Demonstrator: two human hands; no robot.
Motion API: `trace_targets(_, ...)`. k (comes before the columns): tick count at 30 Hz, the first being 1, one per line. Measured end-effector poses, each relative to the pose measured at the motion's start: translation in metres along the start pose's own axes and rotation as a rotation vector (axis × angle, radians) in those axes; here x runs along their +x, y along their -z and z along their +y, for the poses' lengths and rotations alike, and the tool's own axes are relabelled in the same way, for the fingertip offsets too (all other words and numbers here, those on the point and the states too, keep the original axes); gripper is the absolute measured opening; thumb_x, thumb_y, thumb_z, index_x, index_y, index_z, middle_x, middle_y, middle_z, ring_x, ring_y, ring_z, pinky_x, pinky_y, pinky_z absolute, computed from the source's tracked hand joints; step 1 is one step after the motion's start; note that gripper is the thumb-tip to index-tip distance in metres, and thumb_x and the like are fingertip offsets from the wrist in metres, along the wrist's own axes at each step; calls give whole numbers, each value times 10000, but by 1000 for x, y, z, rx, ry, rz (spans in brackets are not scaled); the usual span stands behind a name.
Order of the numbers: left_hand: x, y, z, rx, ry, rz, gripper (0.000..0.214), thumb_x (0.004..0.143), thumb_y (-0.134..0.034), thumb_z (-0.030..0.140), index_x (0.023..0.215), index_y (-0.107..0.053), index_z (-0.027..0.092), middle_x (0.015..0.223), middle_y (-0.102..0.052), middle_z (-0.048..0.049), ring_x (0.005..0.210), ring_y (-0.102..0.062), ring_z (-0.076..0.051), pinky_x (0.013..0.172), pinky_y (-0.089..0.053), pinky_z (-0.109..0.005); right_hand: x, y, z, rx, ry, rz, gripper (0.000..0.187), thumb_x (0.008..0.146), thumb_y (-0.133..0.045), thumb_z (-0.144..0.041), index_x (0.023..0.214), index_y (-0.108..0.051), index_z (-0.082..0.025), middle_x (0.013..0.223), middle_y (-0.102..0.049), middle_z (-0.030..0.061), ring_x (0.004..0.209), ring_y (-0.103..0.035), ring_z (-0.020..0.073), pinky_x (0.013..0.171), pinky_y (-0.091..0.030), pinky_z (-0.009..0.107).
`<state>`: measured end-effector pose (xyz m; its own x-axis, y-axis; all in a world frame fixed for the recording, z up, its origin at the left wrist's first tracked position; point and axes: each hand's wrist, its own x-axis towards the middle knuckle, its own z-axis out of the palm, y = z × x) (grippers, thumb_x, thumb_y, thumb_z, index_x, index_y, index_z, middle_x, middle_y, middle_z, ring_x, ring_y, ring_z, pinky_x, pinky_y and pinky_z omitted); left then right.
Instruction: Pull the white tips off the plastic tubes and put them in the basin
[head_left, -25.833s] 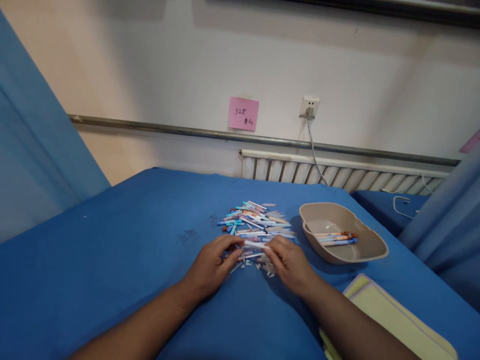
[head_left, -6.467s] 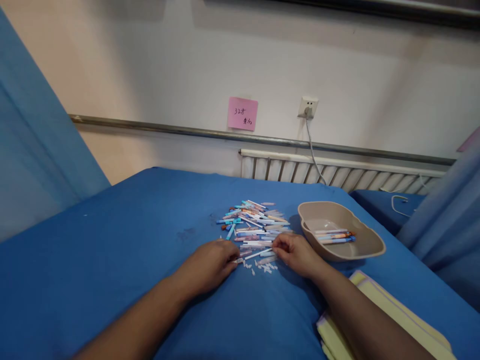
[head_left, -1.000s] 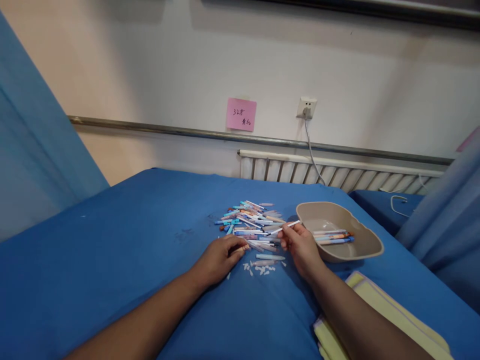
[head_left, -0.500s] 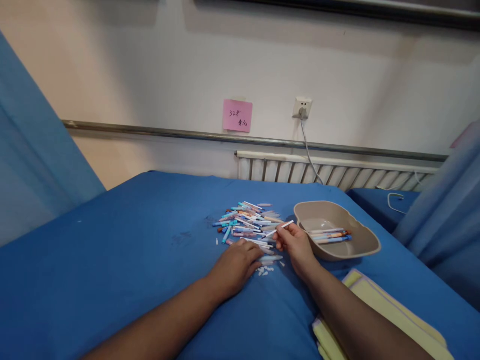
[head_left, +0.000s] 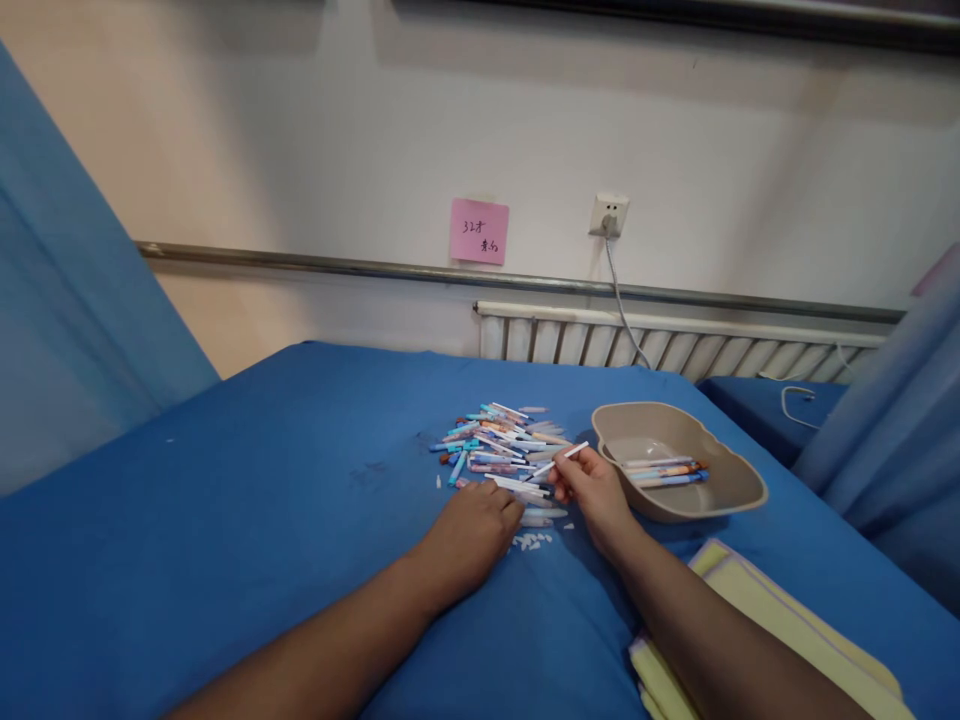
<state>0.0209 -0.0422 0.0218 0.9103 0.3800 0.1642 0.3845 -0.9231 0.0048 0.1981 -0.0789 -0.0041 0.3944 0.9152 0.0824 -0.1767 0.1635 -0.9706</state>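
Note:
My right hand pinches a thin white pen refill between thumb and fingertips, slanting up to the right above the pile. My left hand rests at the near edge of the pile with its fingers curled in; what they grip, if anything, is hidden. The loose pile of pen parts holds coloured barrels and several white refills. Below it, beside my left hand, lie small white plugs. Pale barrels lie just right of my left fingers.
Right of my right hand stands a beige plastic basin with several pens inside. A folded yellow cloth lies under my right forearm. Blue sheeting covers the surface. Behind are a radiator and a wall socket.
My left fingers have curled in more tightly at the pile's edge. My right hand keeps the refill at nearly the same spot. The whole view has shifted slightly.

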Motion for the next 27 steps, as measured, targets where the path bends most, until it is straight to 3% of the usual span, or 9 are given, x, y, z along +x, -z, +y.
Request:
trace_targets(8,0,-4,-3,-43,71,22,239,923,-381,259,838,-586,169,821,-610,-67,785,-546,-210,716,-393,-318,-1,0,-1,2,2,-1,331,691,-658,-488,732,-538,-182,586,-611,-21,423,-474,86,415,-332,205)
trace_targets(18,-4,-4,-8,-194,151,97,159,897,-411,239,860,-554,180,831,-601,-60,793,-540,-210,724,-402,-316,0,4,1,47,-8,20,316,687,-673,-474,732,-556,-184,602,-617,-23,424,-475,78,416,-344,199)
trace_targets(22,-8,0,-15,-379,237,231,123,865,-460,233,932,-555,191,889,-600,-52,829,-536,-194,740,-403,-289,1,7,0,93,-31,54,300,688,-684,-446,720,-557,-177,620,-609,-15,441,-468,74,423,-346,195)
trace_targets(27,-8,-6,-23,-727,384,332,114,805,-552,273,866,-584,182,799,-589,-20,744,-538,-163,703,-427,-266,2,7,1,98,-24,34,288,710,-671,-437,739,-555,-175,635,-608,-11,452,-471,75,422,-343,194)
